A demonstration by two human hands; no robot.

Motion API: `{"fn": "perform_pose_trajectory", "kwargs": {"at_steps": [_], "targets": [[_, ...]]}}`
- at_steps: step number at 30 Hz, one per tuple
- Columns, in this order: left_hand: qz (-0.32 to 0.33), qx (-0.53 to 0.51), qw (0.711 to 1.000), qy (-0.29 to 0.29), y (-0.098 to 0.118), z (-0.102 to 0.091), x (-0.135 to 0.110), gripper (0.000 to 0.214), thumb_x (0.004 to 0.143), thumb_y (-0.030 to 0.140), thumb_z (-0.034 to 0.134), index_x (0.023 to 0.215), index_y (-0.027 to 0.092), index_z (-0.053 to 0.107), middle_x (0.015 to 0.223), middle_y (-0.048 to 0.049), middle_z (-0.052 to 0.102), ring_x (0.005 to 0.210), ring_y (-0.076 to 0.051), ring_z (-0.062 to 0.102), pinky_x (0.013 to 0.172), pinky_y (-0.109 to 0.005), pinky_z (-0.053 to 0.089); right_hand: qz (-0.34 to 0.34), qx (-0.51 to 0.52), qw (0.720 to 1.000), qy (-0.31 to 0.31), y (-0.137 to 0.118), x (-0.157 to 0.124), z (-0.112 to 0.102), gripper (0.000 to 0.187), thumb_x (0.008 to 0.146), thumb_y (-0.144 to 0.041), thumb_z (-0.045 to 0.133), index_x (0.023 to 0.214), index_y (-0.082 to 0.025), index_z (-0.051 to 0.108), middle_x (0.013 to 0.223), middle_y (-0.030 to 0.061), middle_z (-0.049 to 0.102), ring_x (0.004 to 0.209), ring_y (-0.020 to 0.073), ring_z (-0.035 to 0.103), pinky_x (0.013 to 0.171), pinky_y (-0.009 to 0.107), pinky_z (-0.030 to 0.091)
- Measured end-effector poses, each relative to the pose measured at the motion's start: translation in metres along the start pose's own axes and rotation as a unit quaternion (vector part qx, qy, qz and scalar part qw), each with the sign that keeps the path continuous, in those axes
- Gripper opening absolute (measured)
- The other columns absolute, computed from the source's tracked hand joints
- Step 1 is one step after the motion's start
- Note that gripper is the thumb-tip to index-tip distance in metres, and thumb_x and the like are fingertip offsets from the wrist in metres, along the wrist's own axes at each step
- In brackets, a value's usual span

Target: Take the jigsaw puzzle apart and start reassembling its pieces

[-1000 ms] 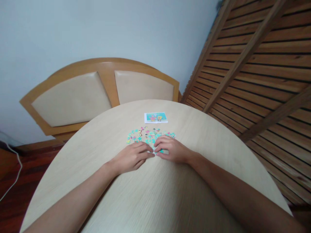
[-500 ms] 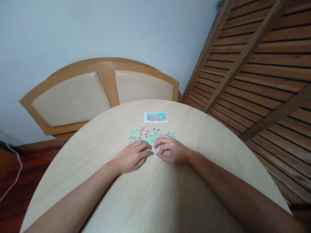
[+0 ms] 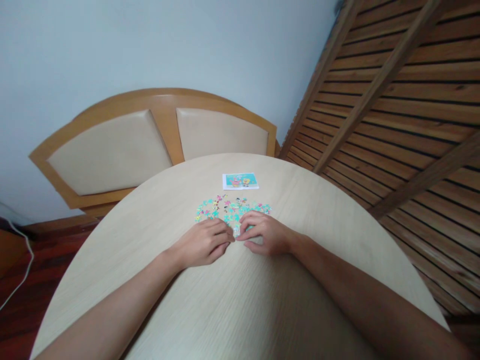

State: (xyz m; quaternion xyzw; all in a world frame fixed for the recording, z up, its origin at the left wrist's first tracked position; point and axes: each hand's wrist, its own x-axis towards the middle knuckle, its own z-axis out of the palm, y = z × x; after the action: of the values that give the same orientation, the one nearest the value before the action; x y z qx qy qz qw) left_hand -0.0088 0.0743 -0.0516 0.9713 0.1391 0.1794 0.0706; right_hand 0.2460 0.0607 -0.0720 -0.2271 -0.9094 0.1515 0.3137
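Small jigsaw puzzle pieces (image 3: 231, 210), mostly turquoise with some pink and yellow, lie loosely spread over the pale table. At their near edge my left hand (image 3: 206, 242) rests with its fingers curled together; what its fingertips pinch, if anything, is hidden. My right hand (image 3: 264, 232) faces it, thumb and index finger apart, the index tip down close to the left fingertips. Between the two hands lies a pale puzzle piece or small joined group (image 3: 237, 231), partly covered by fingers. Beyond the pieces is a picture card (image 3: 240, 181) showing pink and yellow cartoon figures on turquoise.
The round wooden table (image 3: 168, 310) has its curved edge on both sides. Behind it stands a wide wooden headboard (image 3: 164, 117) with cream padded panels against a pale wall. A slatted wooden screen (image 3: 393, 105) leans at the right. A white cable (image 3: 28, 260) hangs at left.
My right index finger has come down and left toward the left fingertips, and its thumb now sits apart from it. The small piece formerly visible between the thumbs is no longer in sight.
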Motion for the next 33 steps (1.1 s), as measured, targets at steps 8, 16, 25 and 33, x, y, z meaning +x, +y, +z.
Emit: {"fn": "perform_pose_trajectory", "kwargs": {"at_steps": [8,16,25,33], "targets": [[0.008,0.000,1.000,-0.012,0.000,-0.001,-0.001,0.029,0.097,0.015,0.046,0.118,0.017,0.065,0.113,-0.0094,0.067,0.107,-0.021,0.060,0.095,-0.037,0.050,0.035,0.003,0.999,0.019,-0.002,0.002,-0.002,0.021,0.089,-0.018,0.059,0.106,-0.019,0.071,0.101,0.0086,0.073,0.102,0.0224,0.063,0.097,0.042,0.049],[0.018,0.004,1.000,-0.025,-0.002,0.000,-0.001,0.031,0.096,0.015,0.046,0.119,0.018,0.067,0.114,-0.0085,0.069,0.109,-0.021,0.061,0.098,-0.037,0.050,0.066,-0.048,0.997,0.015,0.007,-0.001,0.005,0.020,0.092,-0.021,0.060,0.105,-0.019,0.075,0.108,0.0088,0.073,0.107,0.0234,0.061,0.099,0.043,0.048],[0.019,-0.004,1.000,-0.012,0.000,-0.001,0.000,0.029,0.098,0.016,0.045,0.118,0.017,0.065,0.117,-0.0080,0.070,0.111,-0.022,0.062,0.099,-0.038,0.051,0.127,-0.029,0.991,0.030,0.008,-0.004,0.005,0.026,0.091,-0.023,0.063,0.115,-0.019,0.072,0.110,0.0117,0.070,0.112,0.0231,0.061,0.097,0.040,0.052],[0.022,-0.008,1.000,-0.013,0.000,-0.001,0.000,0.025,0.096,0.016,0.048,0.113,0.017,0.066,0.113,-0.0089,0.069,0.108,-0.021,0.062,0.099,-0.037,0.050,0.176,-0.018,0.982,0.064,0.005,0.000,0.012,0.018,0.090,-0.022,0.066,0.107,-0.018,0.070,0.106,0.0085,0.072,0.107,0.0218,0.062,0.098,0.040,0.048]]}}
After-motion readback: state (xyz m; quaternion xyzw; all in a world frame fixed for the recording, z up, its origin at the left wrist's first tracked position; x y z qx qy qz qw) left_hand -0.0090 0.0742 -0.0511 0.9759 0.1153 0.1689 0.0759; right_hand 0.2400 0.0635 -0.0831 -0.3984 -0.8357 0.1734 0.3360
